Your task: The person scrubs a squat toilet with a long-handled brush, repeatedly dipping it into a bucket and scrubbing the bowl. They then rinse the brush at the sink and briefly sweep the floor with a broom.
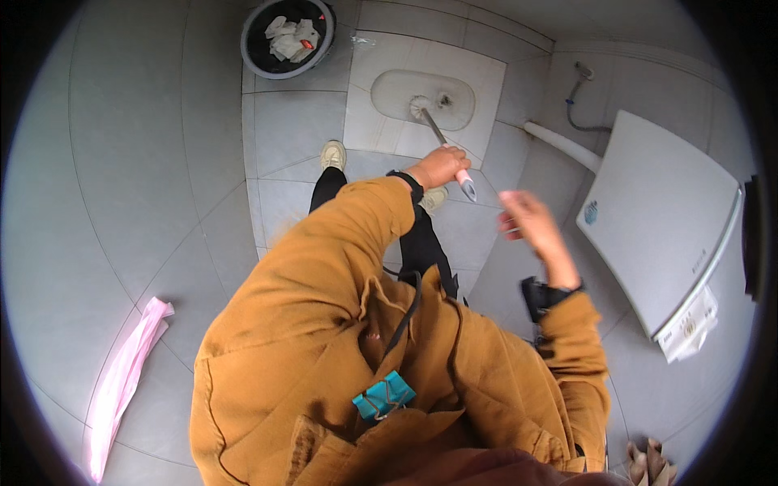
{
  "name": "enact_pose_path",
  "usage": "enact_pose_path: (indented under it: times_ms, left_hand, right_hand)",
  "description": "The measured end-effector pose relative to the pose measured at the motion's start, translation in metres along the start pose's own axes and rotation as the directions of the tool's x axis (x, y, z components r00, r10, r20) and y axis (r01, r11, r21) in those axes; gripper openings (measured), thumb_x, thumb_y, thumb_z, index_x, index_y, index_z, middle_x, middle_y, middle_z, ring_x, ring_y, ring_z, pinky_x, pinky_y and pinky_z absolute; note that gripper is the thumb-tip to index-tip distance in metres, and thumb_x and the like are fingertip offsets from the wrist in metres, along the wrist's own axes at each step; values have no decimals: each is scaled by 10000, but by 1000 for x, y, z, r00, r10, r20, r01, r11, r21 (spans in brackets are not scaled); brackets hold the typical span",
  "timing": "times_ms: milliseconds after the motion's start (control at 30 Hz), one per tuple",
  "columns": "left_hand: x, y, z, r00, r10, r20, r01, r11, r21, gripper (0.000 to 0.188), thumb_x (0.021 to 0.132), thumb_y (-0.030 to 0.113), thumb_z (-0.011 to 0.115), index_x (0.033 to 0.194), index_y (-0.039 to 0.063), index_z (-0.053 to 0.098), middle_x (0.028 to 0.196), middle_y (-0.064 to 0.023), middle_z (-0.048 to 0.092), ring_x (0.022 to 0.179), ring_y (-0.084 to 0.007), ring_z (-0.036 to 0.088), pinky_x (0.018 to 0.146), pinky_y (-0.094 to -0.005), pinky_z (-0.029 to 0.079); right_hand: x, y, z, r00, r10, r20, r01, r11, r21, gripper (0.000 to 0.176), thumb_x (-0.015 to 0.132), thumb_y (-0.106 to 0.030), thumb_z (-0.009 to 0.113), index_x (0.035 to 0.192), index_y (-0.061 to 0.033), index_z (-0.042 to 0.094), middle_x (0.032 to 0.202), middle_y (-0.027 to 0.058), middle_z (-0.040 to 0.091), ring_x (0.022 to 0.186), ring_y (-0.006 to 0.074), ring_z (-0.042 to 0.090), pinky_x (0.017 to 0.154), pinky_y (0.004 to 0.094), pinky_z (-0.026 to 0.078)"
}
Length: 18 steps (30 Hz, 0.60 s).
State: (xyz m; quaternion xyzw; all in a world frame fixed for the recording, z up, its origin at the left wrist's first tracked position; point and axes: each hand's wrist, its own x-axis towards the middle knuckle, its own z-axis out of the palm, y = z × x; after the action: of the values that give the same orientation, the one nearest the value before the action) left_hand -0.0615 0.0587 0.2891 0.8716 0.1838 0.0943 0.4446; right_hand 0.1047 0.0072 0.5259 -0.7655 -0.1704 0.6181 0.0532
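My left hand (444, 165) grips the pink-and-grey handle of a toilet brush (433, 126). Its metal rod slants down into a white squat toilet (389, 97) set in the tiled floor. The white bristle head rests in the pan, just left of the drain hole, which has dark dirt around it. My right hand (527, 222) hovers to the right of the handle end, slightly blurred, with loosely bent fingers and nothing in it. Both wrists wear black bands below mustard sleeves.
A waste bin (244, 45) with a black liner holds crumpled tissue at the upper left. To the right, a white cistern (656, 212) juts from the wall with a flush pipe (562, 144) and a hose (571, 115). A pink plastic bag (127, 389) hangs at the lower left.
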Motion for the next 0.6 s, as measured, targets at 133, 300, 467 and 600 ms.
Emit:
enact_pose_path:
  times_ms: [133, 300, 467, 600]
  left_hand:
    - [-4, -31, 33, 994, 88, -69, -87, 996, 27, 135, 683, 120, 625, 780, 81, 539, 816, -73, 532, 854, -269, 553, 749, -357, 458]
    - [-16, -55, 74, 998, 66, 12, -65, 996, -69, 182, 693, 86, 609, 866, 69, 554, 916, -115, 529, 946, -293, 533, 816, -368, 453]
    - [-55, -51, 91, 922, -356, -152, 350, 934, -67, 641, 727, 14, 581, 1333, 89, 384, 1268, -230, 409, 1198, -415, 381, 991, -443, 355]
    - [-118, -57, 84, 827, -554, -92, 528, 823, -211, 551, 725, 50, 624, 1252, 76, 464, 1219, -214, 446, 1158, -392, 413, 968, -435, 372]
  right_hand:
    - [103, 43, 88, 955, 195, 222, -278, 847, 452, 362, 877, -362, 556, 1049, -45, 523, 869, 116, 618, 706, 160, 613, 609, 295, 536]
    - [174, 94, 106, 885, 164, 435, -460, 443, 770, 262, 871, -261, 543, 1005, -38, 517, 905, 172, 618, 702, 155, 602, 569, 241, 523]
    - [242, 142, 115, 922, 369, 112, -381, 823, 422, 304, 872, -262, 519, 1013, 7, 508, 880, 170, 617, 495, 144, 523, 427, 246, 458]
    - [292, 148, 106, 973, 143, -181, -205, 898, -390, 344, 844, -258, 525, 1007, 43, 484, 734, 112, 586, 449, 137, 495, 379, 289, 421]
